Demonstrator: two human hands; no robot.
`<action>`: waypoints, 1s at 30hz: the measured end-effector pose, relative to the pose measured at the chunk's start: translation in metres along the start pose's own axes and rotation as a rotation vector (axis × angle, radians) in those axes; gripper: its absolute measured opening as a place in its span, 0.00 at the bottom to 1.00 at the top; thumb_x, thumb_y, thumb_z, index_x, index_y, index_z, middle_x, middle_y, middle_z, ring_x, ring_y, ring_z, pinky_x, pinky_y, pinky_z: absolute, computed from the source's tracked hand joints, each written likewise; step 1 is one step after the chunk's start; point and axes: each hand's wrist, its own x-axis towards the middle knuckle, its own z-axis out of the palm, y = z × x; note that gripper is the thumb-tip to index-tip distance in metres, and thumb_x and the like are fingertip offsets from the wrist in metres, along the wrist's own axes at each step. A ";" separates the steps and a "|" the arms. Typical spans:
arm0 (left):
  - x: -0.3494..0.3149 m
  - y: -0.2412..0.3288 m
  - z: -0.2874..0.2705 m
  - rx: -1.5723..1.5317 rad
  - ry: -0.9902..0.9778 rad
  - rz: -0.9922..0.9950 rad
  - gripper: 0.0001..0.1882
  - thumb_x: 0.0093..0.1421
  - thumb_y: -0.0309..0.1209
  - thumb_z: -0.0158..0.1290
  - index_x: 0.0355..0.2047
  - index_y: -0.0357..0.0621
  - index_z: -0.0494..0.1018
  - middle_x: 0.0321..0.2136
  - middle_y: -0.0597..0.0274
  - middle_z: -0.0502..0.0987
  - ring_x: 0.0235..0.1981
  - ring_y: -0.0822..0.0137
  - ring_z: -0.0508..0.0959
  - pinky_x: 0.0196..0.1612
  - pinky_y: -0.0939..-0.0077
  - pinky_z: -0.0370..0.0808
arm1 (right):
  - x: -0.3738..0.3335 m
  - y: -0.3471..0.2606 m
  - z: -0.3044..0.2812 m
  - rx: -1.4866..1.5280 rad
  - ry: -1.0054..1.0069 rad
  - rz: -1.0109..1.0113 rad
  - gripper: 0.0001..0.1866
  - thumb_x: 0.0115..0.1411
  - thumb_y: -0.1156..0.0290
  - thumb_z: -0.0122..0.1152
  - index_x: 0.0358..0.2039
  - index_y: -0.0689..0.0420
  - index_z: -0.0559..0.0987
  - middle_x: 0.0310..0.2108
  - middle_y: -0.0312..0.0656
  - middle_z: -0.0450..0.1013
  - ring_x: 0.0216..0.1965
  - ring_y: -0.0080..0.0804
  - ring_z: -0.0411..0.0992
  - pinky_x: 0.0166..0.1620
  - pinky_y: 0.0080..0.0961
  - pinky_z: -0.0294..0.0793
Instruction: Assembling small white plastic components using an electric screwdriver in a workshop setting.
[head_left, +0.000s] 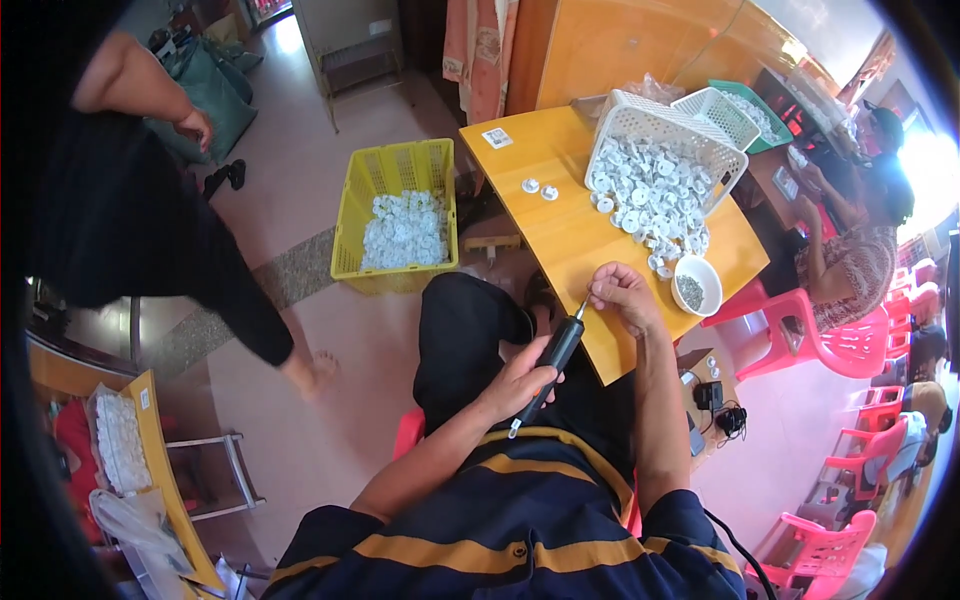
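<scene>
A black screwdriver (563, 343) is grasped in the left hand (530, 378), its handle wrapped by the fingers; it is held aslant above the lap, beside the near edge of the orange-yellow table (515, 155), with the silver bit (581, 309) pointed toward the right hand (622, 297); the right hand is held over the table's edge, its fingers curled and its fingertips brought near the bit, though whether anything small is pinched there cannot be told.

Just beyond the right hand, a white bowl (714, 284) is filled with small grey pieces (690, 291); beside it, a heap of white round parts (640, 190) is spilled from a tipped white basket (728, 172); two white discs (540, 189) are set apart on the table.

More white parts (405, 230) are held in a yellow crate (346, 235) on the floor; at the right, a pink chair (850, 338) is occupied by a seated person (850, 262); at the left, another person (130, 210) is seen standing.
</scene>
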 end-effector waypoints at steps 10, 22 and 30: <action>0.005 -0.016 0.000 0.131 0.018 0.088 0.28 0.63 0.26 0.48 0.64 0.43 0.61 0.31 0.62 0.74 0.23 0.74 0.76 0.29 0.77 0.75 | 0.002 -0.013 -0.012 -0.180 -0.131 0.168 0.07 0.59 0.78 0.68 0.37 0.58 0.79 0.29 0.36 0.77 0.29 0.23 0.75 0.34 0.18 0.74; 0.006 -0.002 -0.009 -0.123 0.103 0.035 0.27 0.64 0.28 0.46 0.65 0.44 0.60 0.36 0.60 0.75 0.27 0.73 0.77 0.31 0.77 0.77 | 0.025 -0.014 0.001 -0.156 0.141 -0.037 0.16 0.62 0.73 0.67 0.50 0.58 0.76 0.40 0.36 0.79 0.38 0.23 0.77 0.42 0.20 0.76; 0.005 0.002 -0.008 -0.174 0.143 0.024 0.28 0.64 0.28 0.45 0.65 0.43 0.60 0.35 0.60 0.76 0.26 0.73 0.77 0.29 0.77 0.77 | 0.080 -0.032 -0.017 -1.076 0.611 -0.422 0.14 0.58 0.73 0.66 0.46 0.56 0.80 0.40 0.41 0.80 0.37 0.33 0.79 0.40 0.28 0.77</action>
